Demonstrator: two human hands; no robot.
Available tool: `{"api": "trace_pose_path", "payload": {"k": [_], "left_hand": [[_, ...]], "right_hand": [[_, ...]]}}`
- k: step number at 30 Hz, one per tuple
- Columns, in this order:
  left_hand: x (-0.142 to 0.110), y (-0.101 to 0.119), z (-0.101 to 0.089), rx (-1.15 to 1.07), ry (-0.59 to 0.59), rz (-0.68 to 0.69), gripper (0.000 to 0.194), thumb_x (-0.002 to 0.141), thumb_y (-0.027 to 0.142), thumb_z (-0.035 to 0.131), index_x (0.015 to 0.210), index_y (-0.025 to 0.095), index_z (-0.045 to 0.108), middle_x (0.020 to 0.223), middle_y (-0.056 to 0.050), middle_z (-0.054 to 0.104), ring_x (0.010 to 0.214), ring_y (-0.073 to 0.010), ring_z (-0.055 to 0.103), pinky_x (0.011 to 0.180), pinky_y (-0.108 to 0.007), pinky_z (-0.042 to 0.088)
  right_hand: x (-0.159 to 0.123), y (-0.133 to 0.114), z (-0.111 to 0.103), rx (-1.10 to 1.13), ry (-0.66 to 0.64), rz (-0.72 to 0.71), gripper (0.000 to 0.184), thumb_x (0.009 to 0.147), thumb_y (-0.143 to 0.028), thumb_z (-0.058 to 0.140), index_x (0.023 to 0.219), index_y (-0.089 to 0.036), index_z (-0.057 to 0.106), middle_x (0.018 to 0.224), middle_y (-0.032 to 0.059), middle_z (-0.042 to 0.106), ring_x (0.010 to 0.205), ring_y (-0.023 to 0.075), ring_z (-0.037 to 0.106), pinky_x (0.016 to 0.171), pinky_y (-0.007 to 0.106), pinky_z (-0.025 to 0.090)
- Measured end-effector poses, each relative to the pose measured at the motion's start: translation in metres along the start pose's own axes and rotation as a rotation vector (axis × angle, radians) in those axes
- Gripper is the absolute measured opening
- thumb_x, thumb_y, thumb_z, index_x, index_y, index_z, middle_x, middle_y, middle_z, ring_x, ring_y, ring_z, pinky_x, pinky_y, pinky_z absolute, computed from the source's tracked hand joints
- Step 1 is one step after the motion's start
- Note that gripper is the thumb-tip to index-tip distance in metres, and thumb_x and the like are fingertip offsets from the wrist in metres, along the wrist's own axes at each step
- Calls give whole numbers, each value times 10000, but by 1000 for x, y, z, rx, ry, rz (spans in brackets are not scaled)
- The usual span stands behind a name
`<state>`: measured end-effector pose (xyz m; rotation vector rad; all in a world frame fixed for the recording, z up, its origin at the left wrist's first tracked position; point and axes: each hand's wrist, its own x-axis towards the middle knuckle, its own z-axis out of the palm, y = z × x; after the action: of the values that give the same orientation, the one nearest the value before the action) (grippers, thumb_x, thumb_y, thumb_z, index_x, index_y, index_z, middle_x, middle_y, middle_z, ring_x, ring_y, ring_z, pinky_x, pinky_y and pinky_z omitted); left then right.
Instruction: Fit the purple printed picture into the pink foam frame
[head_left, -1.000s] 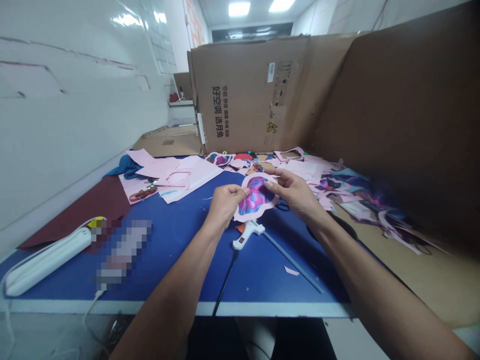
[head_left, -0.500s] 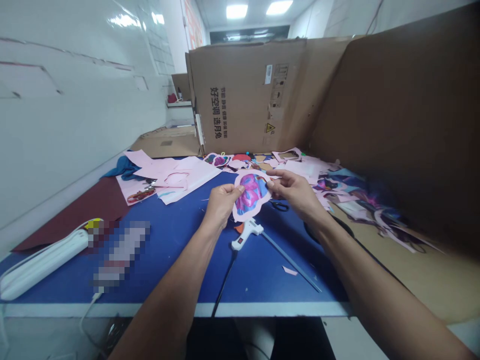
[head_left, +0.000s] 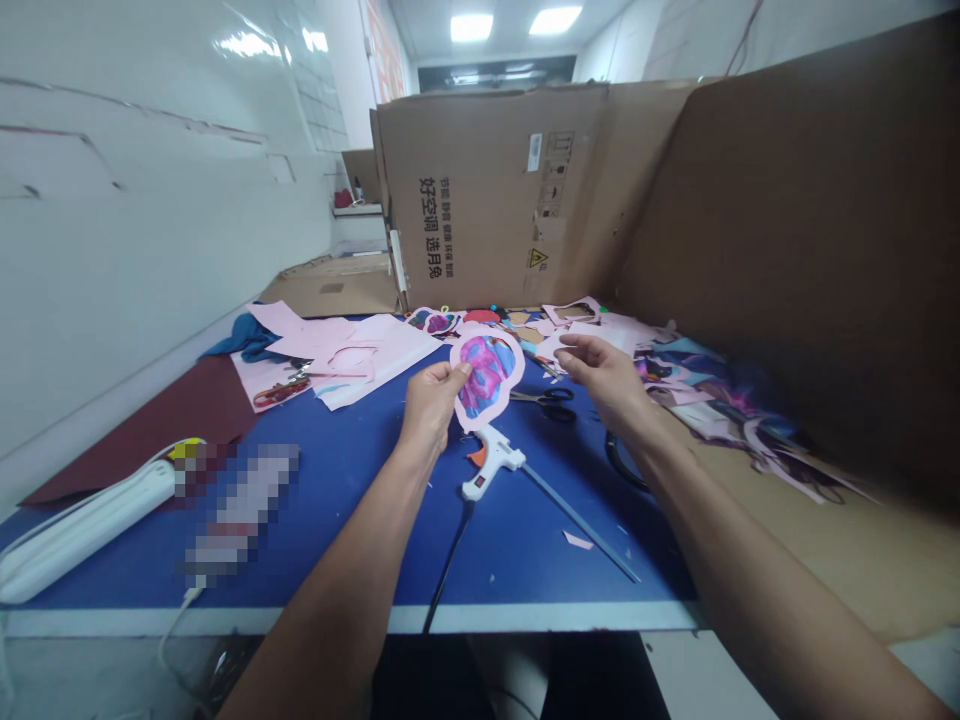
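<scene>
Right hand (head_left: 604,382) off patterned cutout (head_left: 486,378); left hand (head_left: 433,408) still pinching.

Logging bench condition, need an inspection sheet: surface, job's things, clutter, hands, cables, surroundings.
Surface: blue tabletop, pale front edge.
Job's things: pink-bordered, purple-and-blue patterned cutout; white glue gun, grey rod at its rear; black-handled scissors.
Clutter: pale pink cut sheets back left; mixed scraps back right.
Hands: left hand pinches cutout's left side; right hand apart, nothing seen held.
Cables: thin black cable from glue gun over front edge; white cable front left.
Surroundings: brown cardboard panels behind and right; glossy white wall left.
</scene>
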<state>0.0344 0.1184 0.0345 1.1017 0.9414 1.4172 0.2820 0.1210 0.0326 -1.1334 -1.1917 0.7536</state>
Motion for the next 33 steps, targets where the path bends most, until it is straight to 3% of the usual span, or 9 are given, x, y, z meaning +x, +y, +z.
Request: {"api": "trace_pose_path", "payload": {"k": [3, 7, 14, 18, 23, 27, 33], "left_hand": [[-1, -3, 4, -26, -1, 22, 417, 701, 500, 928, 677, 181, 659, 611, 23, 625, 569, -117, 551, 598, -242, 457], [-7, -5, 12, -53, -14, 38, 426, 687, 525, 928, 718, 173, 689, 630, 16, 645, 558, -115, 551, 582, -241, 463], [-12, 1, 15, -41, -49, -96, 488, 632, 582, 943, 761, 170, 714, 656, 3, 670, 554, -133, 598, 547, -248, 491], [-13, 2, 15, -34, -31, -97, 483, 609, 564, 951, 747, 169, 711, 648, 1, 674, 547, -133, 602, 534, -243, 488], [-13, 1, 15, -54, -67, -116, 581, 624, 701, 906, 736, 177, 682, 657, -11, 678, 562, -145, 618, 539, -257, 515], [-12, -1, 13, -14, -59, -97, 575, 550, 629, 966, 621, 179, 615, 591, 8, 627, 514, -124, 575, 508, -244, 502], [-14, 0, 15, -30, -51, -81, 515, 612, 600, 946, 683, 184, 652, 622, 0, 661, 528, -131, 601, 518, -250, 530]], "right_hand": [[-10, -5, 11, 66, -207, 118, 501, 801, -654, 831, 1040, -221, 749, 1004, 68, 762, 801, 173, 647, 685, 291, 496], [-25, -15, 29, 151, -428, 181, 492, 756, -649, 873, 844, -187, 727, 738, 10, 663, 648, 128, 536, 611, 272, 418], [-25, -19, 28, 118, -342, 162, 496, 654, -607, 935, 695, -193, 665, 592, -25, 559, 551, 109, 428, 552, 292, 311], [-26, -19, 28, 96, -330, 177, 497, 660, -625, 929, 740, -191, 699, 645, -3, 619, 567, 118, 457, 564, 295, 350], [-29, -21, 31, 102, -327, 192, 518, 612, -612, 959, 805, -181, 749, 709, 22, 682, 617, 137, 509, 600, 300, 398], [-30, -20, 33, 103, -346, 179, 492, 651, -615, 941, 799, -189, 745, 671, 10, 651, 597, 135, 493, 580, 298, 373], [-31, -22, 33, 69, -315, 166, 530, 609, -639, 951, 735, -192, 695, 629, -8, 607, 568, 116, 454, 556, 289, 344]]}}
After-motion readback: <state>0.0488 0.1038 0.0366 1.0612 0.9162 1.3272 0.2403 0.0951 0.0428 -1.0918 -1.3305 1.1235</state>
